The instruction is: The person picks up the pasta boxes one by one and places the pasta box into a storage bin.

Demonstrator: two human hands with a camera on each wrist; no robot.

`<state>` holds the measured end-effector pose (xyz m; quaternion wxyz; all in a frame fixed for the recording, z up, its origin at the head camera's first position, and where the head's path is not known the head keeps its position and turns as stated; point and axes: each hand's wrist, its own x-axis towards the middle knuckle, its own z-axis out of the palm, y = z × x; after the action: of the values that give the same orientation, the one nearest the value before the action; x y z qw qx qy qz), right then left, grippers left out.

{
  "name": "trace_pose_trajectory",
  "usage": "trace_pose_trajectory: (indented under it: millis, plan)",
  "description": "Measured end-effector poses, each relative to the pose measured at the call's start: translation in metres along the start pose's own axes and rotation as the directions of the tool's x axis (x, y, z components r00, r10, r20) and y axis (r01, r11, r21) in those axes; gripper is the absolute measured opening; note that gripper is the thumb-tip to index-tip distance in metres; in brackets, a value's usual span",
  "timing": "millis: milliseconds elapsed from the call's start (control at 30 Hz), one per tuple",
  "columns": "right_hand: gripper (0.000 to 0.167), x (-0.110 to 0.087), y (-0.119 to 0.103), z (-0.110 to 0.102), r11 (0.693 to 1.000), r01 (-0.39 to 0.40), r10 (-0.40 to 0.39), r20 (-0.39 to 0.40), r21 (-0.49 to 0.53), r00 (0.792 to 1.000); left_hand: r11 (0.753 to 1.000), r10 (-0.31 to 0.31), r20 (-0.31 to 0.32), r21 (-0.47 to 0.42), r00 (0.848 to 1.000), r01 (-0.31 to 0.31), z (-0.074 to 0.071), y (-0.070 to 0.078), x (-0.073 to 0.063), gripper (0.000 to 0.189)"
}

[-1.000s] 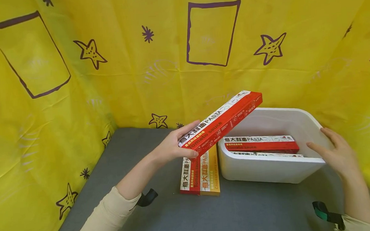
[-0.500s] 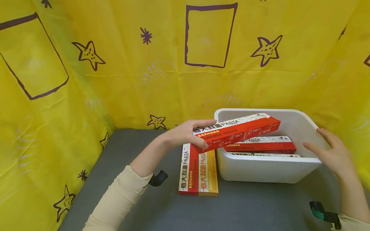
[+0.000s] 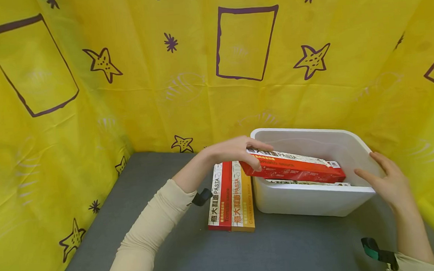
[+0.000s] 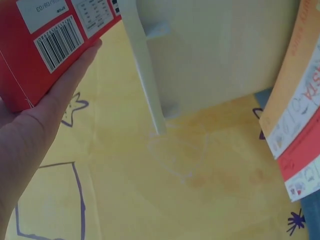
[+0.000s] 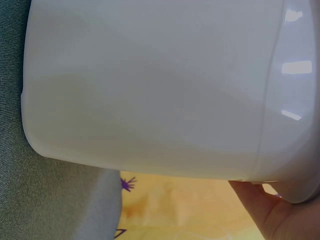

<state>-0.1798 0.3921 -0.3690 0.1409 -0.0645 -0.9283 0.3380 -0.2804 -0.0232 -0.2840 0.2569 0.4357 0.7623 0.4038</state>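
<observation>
My left hand (image 3: 236,150) grips the near end of a red tomato sauce pasta box (image 3: 293,167). That end is over the left rim of a white plastic bin (image 3: 310,202), while the other end slopes down into it. In the left wrist view the box's barcode (image 4: 59,44) faces the camera beside the bin's wall (image 4: 215,55). Inside the bin, another pasta box (image 3: 309,183) shows as a white strip along the front wall; more boxes are partly hidden behind the held one. My right hand (image 3: 397,184) holds the bin's right rim, thumb toward the inside.
Left of the bin, a red tomato sauce pasta box (image 3: 224,205) and a yellow chicken curry sauce box (image 3: 245,208) lie side by side on the dark grey tabletop (image 3: 284,251). A yellow patterned curtain (image 3: 161,72) hangs behind and at the sides.
My left hand has carried the held box rightward and down, its far end dropping from above the bin to inside it. My right hand has stayed on the rim.
</observation>
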Motion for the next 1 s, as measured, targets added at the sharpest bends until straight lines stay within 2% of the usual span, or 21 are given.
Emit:
trace_pose_trajectory:
  millis: [233, 367, 633, 667, 767, 900, 1000]
  plan:
    - [0.077, -0.001, 0.000, 0.000, 1.000, -0.014, 0.014, 0.012, 0.001, 1.000, 1.000, -0.002, 0.042, 0.019, 0.999, 0.001, 0.003, 0.012, 0.029, 0.062]
    - [0.077, -0.001, -0.001, 0.001, 1.000, -0.017, 0.017, 0.009, 0.013, 1.000, 0.998, 0.006, 0.063, 0.065, 0.998, -0.010, 0.007, 0.015, 0.044, 0.056]
    - [0.077, -0.001, -0.002, 0.000, 1.000, -0.030, 0.030, 0.007, -0.001, 1.000, 0.985, 0.021, 0.106, 0.168, 0.994, -0.039, 0.016, 0.017, 0.068, 0.058]
    - [0.077, -0.001, -0.003, 0.000, 1.000, -0.031, 0.031, 0.009, 0.002, 0.999, 0.985, 0.023, 0.108, 0.165, 0.994, -0.040, 0.018, 0.018, 0.071, 0.057]
    - [0.077, -0.002, -0.003, 0.000, 0.999, -0.033, 0.033, 0.009, 0.002, 0.999, 0.998, 0.046, 0.096, 0.038, 0.994, -0.050, 0.022, 0.018, 0.079, 0.049]
    - [0.078, -0.002, -0.003, -0.001, 0.999, -0.037, 0.037, 0.012, -0.009, 0.999, 0.991, 0.114, 0.060, -0.082, 0.992, -0.109, 0.028, 0.019, 0.086, 0.052]
    - [0.078, -0.001, -0.002, -0.001, 0.999, -0.041, 0.041, 0.018, -0.018, 0.999, 0.989, 0.146, 0.037, -0.034, 0.989, -0.145, 0.030, 0.019, 0.085, 0.056]
